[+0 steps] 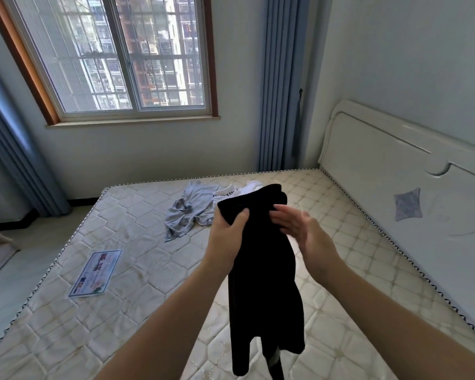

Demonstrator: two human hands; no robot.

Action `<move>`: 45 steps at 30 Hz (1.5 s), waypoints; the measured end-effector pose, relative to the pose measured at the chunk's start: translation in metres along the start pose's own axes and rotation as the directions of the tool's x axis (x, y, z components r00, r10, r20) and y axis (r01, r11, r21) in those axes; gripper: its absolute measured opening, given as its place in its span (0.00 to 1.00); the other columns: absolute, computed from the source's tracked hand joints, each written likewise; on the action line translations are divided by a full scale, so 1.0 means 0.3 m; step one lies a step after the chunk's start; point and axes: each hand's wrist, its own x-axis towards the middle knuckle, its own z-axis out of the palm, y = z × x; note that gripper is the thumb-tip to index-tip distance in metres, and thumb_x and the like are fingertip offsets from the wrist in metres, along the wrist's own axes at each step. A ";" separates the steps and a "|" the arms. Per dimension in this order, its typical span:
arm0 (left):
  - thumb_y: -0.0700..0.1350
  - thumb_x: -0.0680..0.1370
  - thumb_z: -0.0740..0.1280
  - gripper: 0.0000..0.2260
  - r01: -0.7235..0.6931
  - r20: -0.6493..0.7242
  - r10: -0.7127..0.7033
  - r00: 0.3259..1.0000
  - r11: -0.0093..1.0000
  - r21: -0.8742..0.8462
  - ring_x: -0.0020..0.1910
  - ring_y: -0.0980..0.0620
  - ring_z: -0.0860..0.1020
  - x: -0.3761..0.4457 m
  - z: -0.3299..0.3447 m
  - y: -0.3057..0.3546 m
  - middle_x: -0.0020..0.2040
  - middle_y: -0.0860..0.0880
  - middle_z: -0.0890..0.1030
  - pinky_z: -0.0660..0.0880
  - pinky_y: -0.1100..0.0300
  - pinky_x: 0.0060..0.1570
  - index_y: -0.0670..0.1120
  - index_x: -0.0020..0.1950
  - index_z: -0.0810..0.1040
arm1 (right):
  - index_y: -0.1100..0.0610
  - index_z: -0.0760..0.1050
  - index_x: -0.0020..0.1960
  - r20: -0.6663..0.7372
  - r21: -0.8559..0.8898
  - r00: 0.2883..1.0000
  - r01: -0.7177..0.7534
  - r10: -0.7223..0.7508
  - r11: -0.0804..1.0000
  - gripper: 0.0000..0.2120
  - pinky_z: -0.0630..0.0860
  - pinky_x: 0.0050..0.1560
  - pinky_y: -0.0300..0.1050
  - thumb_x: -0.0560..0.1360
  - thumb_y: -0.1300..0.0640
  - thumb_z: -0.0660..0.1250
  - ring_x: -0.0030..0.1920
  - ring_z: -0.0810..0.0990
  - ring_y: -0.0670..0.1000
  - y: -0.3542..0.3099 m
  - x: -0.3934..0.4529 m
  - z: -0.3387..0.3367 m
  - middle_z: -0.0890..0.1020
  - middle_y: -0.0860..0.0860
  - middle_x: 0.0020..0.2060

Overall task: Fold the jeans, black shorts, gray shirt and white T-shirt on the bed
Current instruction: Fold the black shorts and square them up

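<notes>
While held up over the bed [137, 272], black shorts [261, 270] hanging with long axis running twelve to six, top edge at twelve, leg ends dangling loose at six above the mattress. Left hand [225, 234] at nine o'clock of the cloth, fingers curled round the top corner, thumb pressed on the front, gripping firmly. Right hand [299, 229] at three o'clock, blurred, fingers nearly straight and lying against the upper edge, touching rather than pinching as far as can be told. Left hand therefore the one carrying the weight; right hand nearest the free corner, likely needing to take that corner so the waistband can be spread flat. Gray shirt [189, 212] crumpled on the mattress at ten o'clock from the hands, well apart from them. White T-shirt [239, 190] just beside the gray one, mostly hidden behind the top of the shorts, only a strip with dark lettering showing. Jeans nowhere clearly visible; a dark strip at the bottom edge below the shorts too cut off to name. Printed label [96, 272] flat on the mattress at eight o'clock.
</notes>
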 end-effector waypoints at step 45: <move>0.58 0.71 0.72 0.17 -0.604 0.694 -0.172 0.700 0.376 0.703 0.47 0.51 0.76 0.021 0.116 0.062 0.46 0.51 0.77 0.69 0.60 0.40 0.49 0.51 0.73 | 0.41 0.79 0.48 -0.046 -0.508 0.995 -0.100 0.089 0.855 0.15 0.78 0.46 0.38 0.64 0.39 0.75 0.44 0.83 0.40 0.003 -0.075 -0.236 0.84 0.41 0.43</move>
